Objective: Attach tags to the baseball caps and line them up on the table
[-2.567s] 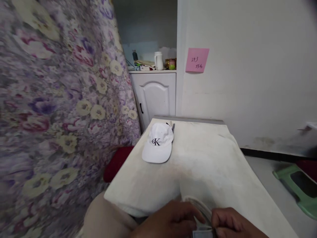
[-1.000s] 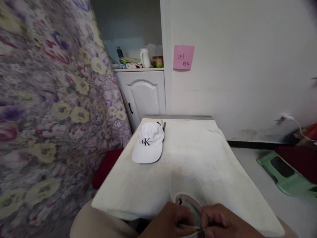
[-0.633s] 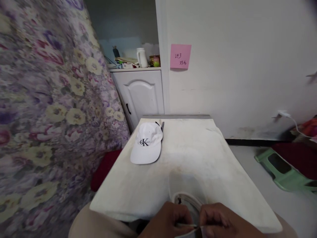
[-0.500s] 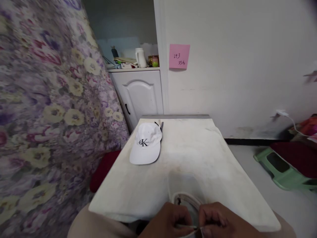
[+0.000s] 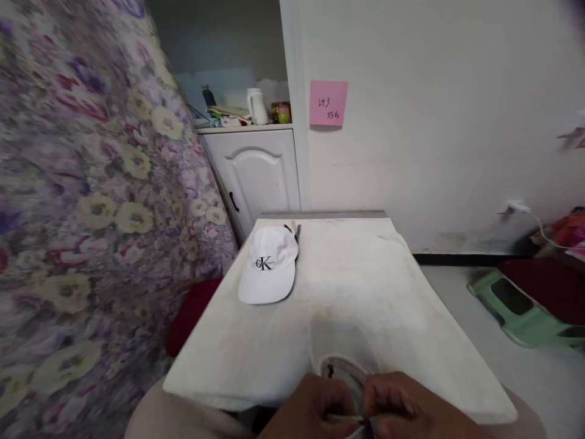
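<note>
Right at the table's near edge, both hands work close together on a pale cap [image 5: 345, 335] whose brim points away from me. Its curved inner band shows a small dark mark. With fingers pinched, my left hand [image 5: 317, 405] grips one side of the cap's back strap. My right hand [image 5: 400, 402], also closed, holds the other side, and the fingertips nearly meet. The strap ends are mostly hidden by my fingers. A white baseball cap [image 5: 269, 265] with black "CK" lettering lies on the table's left part, brim toward me.
The pale-covered table [image 5: 356, 262] stands before a white wall bearing a pink note [image 5: 328, 103]. A floral curtain [image 5: 91, 213] hangs at left, beside a cabinet [image 5: 260, 167] with a white jug [image 5: 257, 107] on it. A green stool [image 5: 512, 308] is at right.
My fingertips have drawn slightly closer together on the strap. The view has shifted a little; the lettered cap stays where it was.
</note>
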Demonstrator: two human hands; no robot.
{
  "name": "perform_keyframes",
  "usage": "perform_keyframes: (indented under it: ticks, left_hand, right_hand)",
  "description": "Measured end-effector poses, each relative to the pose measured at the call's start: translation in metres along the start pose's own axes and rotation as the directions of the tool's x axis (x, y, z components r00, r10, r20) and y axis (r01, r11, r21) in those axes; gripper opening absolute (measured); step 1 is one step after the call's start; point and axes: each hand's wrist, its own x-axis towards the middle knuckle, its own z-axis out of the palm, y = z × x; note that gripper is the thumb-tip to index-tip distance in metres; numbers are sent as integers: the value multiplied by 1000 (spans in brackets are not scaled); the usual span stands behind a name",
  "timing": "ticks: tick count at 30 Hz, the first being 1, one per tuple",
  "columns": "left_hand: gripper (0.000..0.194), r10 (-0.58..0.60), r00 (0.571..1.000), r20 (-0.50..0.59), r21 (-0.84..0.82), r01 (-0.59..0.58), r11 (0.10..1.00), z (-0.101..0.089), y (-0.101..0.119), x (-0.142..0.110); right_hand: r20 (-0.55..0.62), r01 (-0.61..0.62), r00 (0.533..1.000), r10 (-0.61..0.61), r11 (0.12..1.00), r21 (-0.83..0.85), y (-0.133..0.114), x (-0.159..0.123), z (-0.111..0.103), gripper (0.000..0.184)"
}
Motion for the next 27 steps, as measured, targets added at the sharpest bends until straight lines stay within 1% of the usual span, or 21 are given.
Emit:
perform_keyframes:
  ticks: [4,7,11,15,19,23,27]
  left_hand:
    - [16,44,999,15,-36,-44,998,1,2,-2]
    - [16,34,999,26,-37,-33,999,1,2,-3]
    - [18,18,998,61,-60,-14,998,0,1,-6]
    - [24,57,995,85,-44,-53,998,-2,-1,-8]
    - [28,37,997,75,-23,-35,999,-4,1,-10]
    - [31,16,1000,14,-67,-15,998,-3,0,-13]
    - [30,16,1000,-16,-96,-17,995,-3,-1,-15]
  right_hand:
    - [-77,-76,995,68,992,-103,-3,-1,6,19]
    - [-92,-111,990,104,991,-75,-6,2,11,27]
    - [-144,-144,981,132,987,-77,-4,4,14,21]
    - [-195,-165,971,135,976,-145,1,4,13,19]
    - [-207,-170,969,137,974,-148,0,5,15,20]
    - [-204,-169,969,141,977,-130,-8,3,20,23]
    - [-183,-89,980,75,994,-68,-5,3,21,36]
